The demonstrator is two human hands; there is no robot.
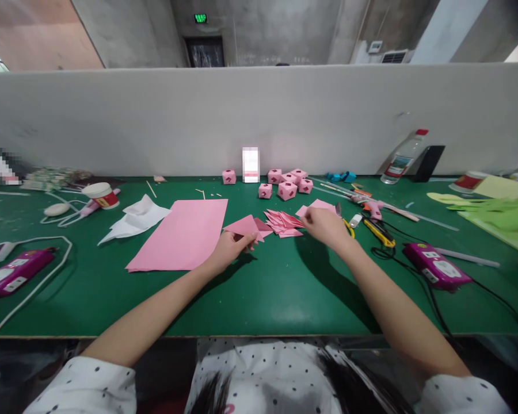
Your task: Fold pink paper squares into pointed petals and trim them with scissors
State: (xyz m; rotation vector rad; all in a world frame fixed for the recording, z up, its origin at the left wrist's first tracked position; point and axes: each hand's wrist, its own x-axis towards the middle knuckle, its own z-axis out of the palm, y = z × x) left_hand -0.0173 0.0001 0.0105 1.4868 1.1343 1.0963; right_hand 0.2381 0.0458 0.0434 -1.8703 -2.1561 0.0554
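Note:
My left hand (231, 246) pinches a small piece of pink paper (242, 225) between thumb and fingers, above the green table. My right hand (326, 225) is closed, its bent fingertips at small pink paper pieces (322, 204) lying behind it; the hand partly hides them. Between my hands lies a loose pile of folded pink paper strips (282, 223). A large pink sheet (185, 233) lies flat at the left, partly behind my left hand. Farther back stand several pink folded paper cubes (287, 190), with one apart at the left (228, 176).
Scissors with yellow handles (350, 229), a yellow cutter (379, 233), a pink glue gun (373, 208) and a purple box with cables (435, 265) lie right. Green paper (501, 221) is far right. A paper cup (101, 195) and white tissue (136, 218) sit left. A lit phone (251, 164) leans on the partition.

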